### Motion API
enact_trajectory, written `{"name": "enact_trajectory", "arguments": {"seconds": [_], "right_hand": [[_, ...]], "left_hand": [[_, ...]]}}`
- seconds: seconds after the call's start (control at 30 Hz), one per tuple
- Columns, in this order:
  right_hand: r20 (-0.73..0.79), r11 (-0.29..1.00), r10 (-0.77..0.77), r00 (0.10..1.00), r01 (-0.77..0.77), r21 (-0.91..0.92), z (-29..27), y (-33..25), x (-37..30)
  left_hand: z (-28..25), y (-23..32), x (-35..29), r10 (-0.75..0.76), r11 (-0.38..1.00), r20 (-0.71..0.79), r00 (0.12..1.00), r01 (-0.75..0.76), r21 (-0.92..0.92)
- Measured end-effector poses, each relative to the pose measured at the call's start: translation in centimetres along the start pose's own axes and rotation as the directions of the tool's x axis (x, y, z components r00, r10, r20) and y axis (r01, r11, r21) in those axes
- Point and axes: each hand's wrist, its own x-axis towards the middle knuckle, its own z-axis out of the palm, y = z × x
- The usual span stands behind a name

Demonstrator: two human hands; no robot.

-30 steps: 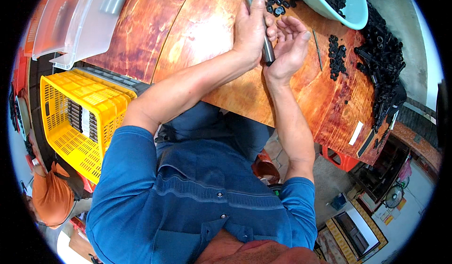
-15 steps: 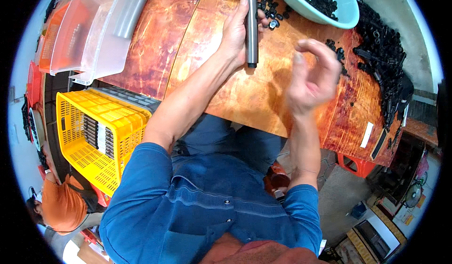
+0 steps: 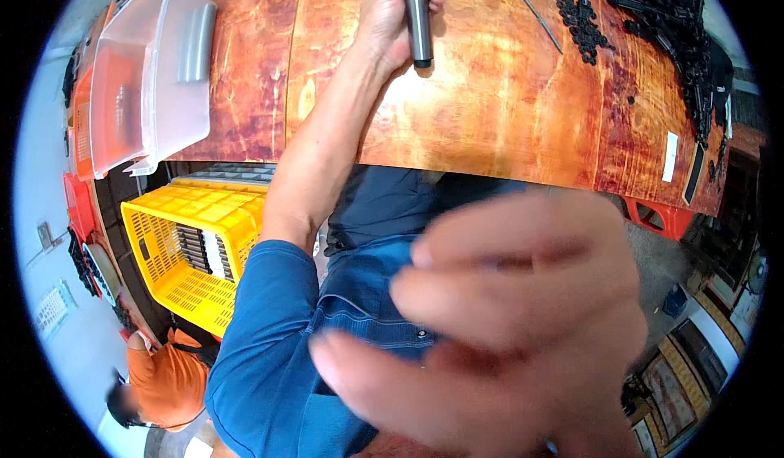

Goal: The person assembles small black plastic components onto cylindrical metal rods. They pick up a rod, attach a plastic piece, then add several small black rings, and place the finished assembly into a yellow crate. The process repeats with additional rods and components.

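Observation:
My left hand reaches across the reddish wooden table and is closed round a grey metal cylinder, held upright with its lower end just above the wood. My right hand is raised very close to the camera, blurred, fingers spread, with nothing seen in it; it hides much of my lap. Small black round parts lie on the table to the right of the cylinder, and a few sit at its top end.
A heap of black parts lines the table's right edge. A thin metal rod lies near them. A clear plastic bin stands at the left. A yellow crate sits on the floor, beside a person in orange.
My right hand has left the table and come up in front of the camera. My left hand stays closed on the cylinder, now toward the table's far side.

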Motion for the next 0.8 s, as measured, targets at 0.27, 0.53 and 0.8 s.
{"name": "enact_trajectory", "arguments": {"seconds": [0.27,0.53,0.8], "right_hand": [[0.427,0.954,-0.238,0.872,0.292,-0.064,5.8,8.1,-2.5],[-0.324,0.825,0.446,0.835,-0.523,-0.215,1.8,19.2,-4.6],[-0.181,0.726,0.682,0.709,-0.685,0.054,3.4,20.7,-5.7]], "left_hand": [[-1.2,-0.5,1.0,0.135,0.985,-0.073,0.988,-0.126,0.119],[-0.3,-0.7,0.7,0.117,0.991,-0.102,0.988,-0.109,0.08],[0.1,-0.8,0.0,0.122,0.99,-0.045,0.991,-0.119,0.071]]}}
